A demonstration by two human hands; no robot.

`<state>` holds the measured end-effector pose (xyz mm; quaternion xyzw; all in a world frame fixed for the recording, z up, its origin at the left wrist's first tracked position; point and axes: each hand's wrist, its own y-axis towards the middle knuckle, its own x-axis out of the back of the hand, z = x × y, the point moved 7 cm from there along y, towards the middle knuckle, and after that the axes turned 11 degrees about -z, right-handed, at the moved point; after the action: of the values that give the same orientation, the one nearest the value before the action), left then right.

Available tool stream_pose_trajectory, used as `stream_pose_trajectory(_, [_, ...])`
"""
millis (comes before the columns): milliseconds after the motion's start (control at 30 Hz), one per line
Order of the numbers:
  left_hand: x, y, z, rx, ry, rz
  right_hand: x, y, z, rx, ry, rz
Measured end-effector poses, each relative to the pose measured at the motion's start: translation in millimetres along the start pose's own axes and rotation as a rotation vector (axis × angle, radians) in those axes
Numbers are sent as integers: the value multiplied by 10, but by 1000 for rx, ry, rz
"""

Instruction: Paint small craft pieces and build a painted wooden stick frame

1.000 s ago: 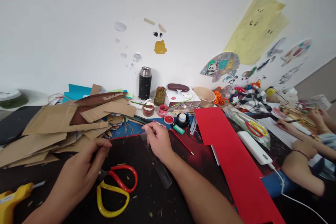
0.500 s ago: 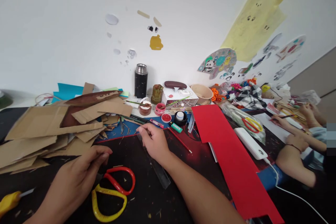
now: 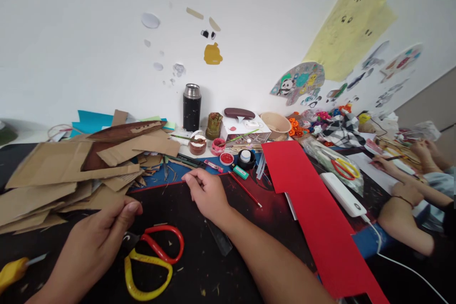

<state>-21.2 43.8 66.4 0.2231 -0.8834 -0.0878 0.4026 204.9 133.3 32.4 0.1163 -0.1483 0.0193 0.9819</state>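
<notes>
Flat, torn-edged brown cardboard (image 3: 48, 164) is heaped on the bench (image 3: 194, 280); beside it, the left hand's (image 3: 96, 240) fingers are closed, thumb to forefinger, just beside scissors (image 3: 148, 260) with looped red and yellow handles. Behind stands a black cylindrical flask (image 3: 191, 111). The right hand's (image 3: 210, 199) fingers are curled; I cannot tell whether they grip the clear, straight ruler (image 3: 220, 241) extending beneath. Further right come a small pot (image 3: 218, 147) of pinkish red, a round beige bowl (image 3: 276, 122), contents unclear, a smooth, notched red sheet (image 3: 313, 218), and a crinkled transparent bag (image 3: 317, 154).
</notes>
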Motion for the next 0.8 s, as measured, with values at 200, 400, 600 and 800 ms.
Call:
stream_pose_trajectory(200, [17,18,-135,-2,18,6,-12,-5,15,3,-3,6])
stream_pose_trajectory(400, [28,45,-163,-12,5,-25,-29,-15,29,10,-10,16])
stream_pose_trajectory(600, [2,13,-66,6,50,-15,-40,-35,52,18,-3,27])
stream_pose_trajectory(800, [25,-29,11,38,10,-37,26,0,55,25,14,-5])
